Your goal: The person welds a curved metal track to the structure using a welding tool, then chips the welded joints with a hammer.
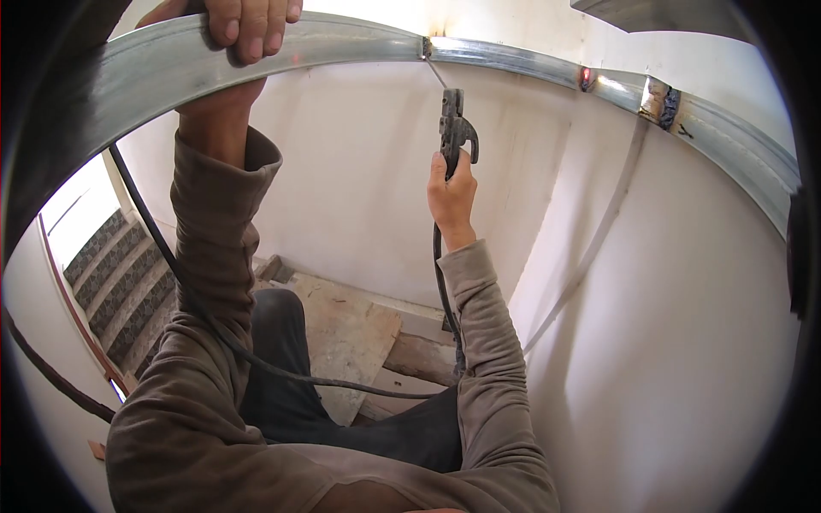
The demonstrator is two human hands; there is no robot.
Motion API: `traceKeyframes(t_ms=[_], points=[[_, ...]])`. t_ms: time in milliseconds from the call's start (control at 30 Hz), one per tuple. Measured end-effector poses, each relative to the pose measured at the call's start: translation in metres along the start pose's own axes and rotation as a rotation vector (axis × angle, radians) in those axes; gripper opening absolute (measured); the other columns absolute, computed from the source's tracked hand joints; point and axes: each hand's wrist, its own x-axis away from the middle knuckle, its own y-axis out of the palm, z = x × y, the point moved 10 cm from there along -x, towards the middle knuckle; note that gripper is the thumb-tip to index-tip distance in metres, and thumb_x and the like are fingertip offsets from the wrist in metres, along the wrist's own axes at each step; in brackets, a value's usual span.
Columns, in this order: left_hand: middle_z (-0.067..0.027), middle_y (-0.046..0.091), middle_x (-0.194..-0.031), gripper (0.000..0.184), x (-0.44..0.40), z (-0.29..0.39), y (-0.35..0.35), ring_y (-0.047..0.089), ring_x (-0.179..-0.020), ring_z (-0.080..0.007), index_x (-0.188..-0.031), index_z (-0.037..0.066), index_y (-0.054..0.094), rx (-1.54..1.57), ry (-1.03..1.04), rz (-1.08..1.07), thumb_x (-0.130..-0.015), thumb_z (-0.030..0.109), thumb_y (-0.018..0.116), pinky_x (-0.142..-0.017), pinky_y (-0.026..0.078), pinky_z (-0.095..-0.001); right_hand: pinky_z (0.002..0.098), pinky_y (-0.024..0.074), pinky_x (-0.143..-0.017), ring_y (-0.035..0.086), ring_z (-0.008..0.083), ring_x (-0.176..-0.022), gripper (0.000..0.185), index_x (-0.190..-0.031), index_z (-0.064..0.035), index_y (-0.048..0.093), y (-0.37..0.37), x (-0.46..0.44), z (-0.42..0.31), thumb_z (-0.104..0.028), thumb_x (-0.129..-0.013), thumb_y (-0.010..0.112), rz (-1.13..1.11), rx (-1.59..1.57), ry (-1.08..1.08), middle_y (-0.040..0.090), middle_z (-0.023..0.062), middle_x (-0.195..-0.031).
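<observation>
Right hand (452,195) was closed round the handle of a black electrode holder (452,120), whose head rose above the hand; a thin rod (437,73) slanted up-left from it toward a dark joint (426,47) on a metal beam (351,41); a black cable (440,272) hung below; left hand (248,24) was curled over the beam, farther left.

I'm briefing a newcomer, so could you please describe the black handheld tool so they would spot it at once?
Find the long silvery metal beam arching across the top. Below it, the bare right hand grips the black tool upright. Unlike the flexible black cable below that hand, it has a hooked side lever and a thin straight rod at its tip.
</observation>
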Motion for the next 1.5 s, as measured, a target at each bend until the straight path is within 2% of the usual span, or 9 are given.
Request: traceKeyframes(t_ms=[167,300,667,767,867,967,1167,1267,1500], points=[[-0.0026,0.062,-0.072,0.045,0.001,0.002,0.000,0.058,-0.075,-0.0178,-0.082,0.018,0.057,-0.008,0.001,-0.004,-0.099,0.050,0.032,-0.092,0.039,-0.0380,0.0394,0.0500,-0.063,0.065,0.0262,-0.066,0.027,-0.114,0.0033,0.053,0.002,-0.002,0.000,-0.020,-0.100,0.054,-0.005,0.002,-0.026,0.067,0.0162,-0.079],[-0.0028,0.061,-0.071,0.045,0.000,0.002,0.001,0.058,-0.074,-0.0181,-0.081,0.018,0.057,-0.017,-0.002,0.002,-0.101,0.043,0.025,-0.092,0.039,-0.0383,0.0360,0.0482,-0.062,0.061,0.0205,-0.065,0.027,-0.107,0.0013,0.056,-0.001,0.001,-0.003,-0.025,-0.100,0.056,0.005,-0.029,0.016,0.064,0.0112,-0.076],[-0.0040,0.062,-0.072,0.045,0.000,0.001,0.000,0.059,-0.075,-0.0188,-0.081,0.017,0.057,-0.012,-0.002,0.013,-0.098,0.048,0.029,-0.092,0.038,-0.0383,0.0363,0.0474,-0.059,0.059,0.0188,-0.061,0.028,-0.104,0.0015,0.055,0.001,0.000,0.001,-0.026,-0.100,0.056,0.007,-0.046,0.006,0.062,0.0102,-0.073],[-0.0040,0.062,-0.072,0.047,0.004,0.005,-0.004,0.059,-0.074,-0.0189,-0.081,0.017,0.058,0.001,-0.011,0.025,-0.097,0.050,0.029,-0.092,0.039,-0.0384,0.0365,0.0475,-0.056,0.059,0.0193,-0.059,0.027,-0.103,0.0017,0.054,0.017,0.005,0.021,-0.025,-0.100,0.055,-0.135,-0.358,0.303,0.061,0.0098,-0.072],[-0.0037,0.062,-0.071,0.048,0.007,0.003,-0.009,0.059,-0.074,-0.0191,-0.080,0.017,0.058,0.004,-0.026,0.040,-0.097,0.052,0.030,-0.091,0.039,-0.0383,0.0405,0.0517,-0.058,0.064,0.0254,-0.061,0.025,-0.107,0.0022,0.053,0.021,0.005,0.032,-0.022,-0.100,0.054,-0.173,-0.593,0.422,0.066,0.0144,-0.073],[-0.0032,0.062,-0.070,0.049,0.003,0.001,-0.005,0.058,-0.073,-0.0192,-0.079,0.017,0.058,-0.008,-0.035,0.050,-0.096,0.054,0.031,-0.090,0.039,-0.0380,0.0423,0.0528,-0.060,0.066,0.0298,-0.063,0.026,-0.109,0.0013,0.053,0.002,0.003,0.001,-0.023,-0.100,0.055,0.003,-0.018,0.047,0.067,0.0167,-0.078],[-0.0026,0.062,-0.070,0.050,0.001,0.002,-0.004,0.058,-0.072,-0.0187,-0.078,0.017,0.059,-0.024,-0.042,0.039,-0.096,0.056,0.032,-0.088,0.038,-0.0376,0.0454,0.0525,-0.062,0.068,0.0374,-0.069,0.030,-0.115,0.0030,0.051,0.000,0.007,-0.010,-0.022,-0.099,0.057,0.059,0.254,-0.175,0.069,0.0191,-0.082],[-0.0025,0.062,-0.070,0.049,0.003,0.003,-0.006,0.057,-0.072,-0.0186,-0.078,0.017,0.059,-0.039,-0.031,0.038,-0.096,0.054,0.031,-0.089,0.038,-0.0376,0.0435,0.0524,-0.060,0.068,0.0345,-0.066,0.029,-0.115,0.0038,0.051,-0.001,0.009,-0.007,-0.020,-0.099,0.056,0.090,0.153,-0.199,0.068,0.0177,-0.077],[-0.0031,0.063,-0.070,0.048,0.005,0.005,-0.008,0.059,-0.073,-0.0190,-0.079,0.017,0.060,-0.034,-0.050,0.046,-0.100,0.046,0.028,-0.090,0.039,-0.0386,0.0381,0.0517,-0.058,0.067,0.0284,-0.063,0.026,-0.114,0.0045,0.052,0.003,0.003,-0.003,-0.017,-0.099,0.054,0.025,-0.039,-0.030,0.067,0.0164,-0.076]])
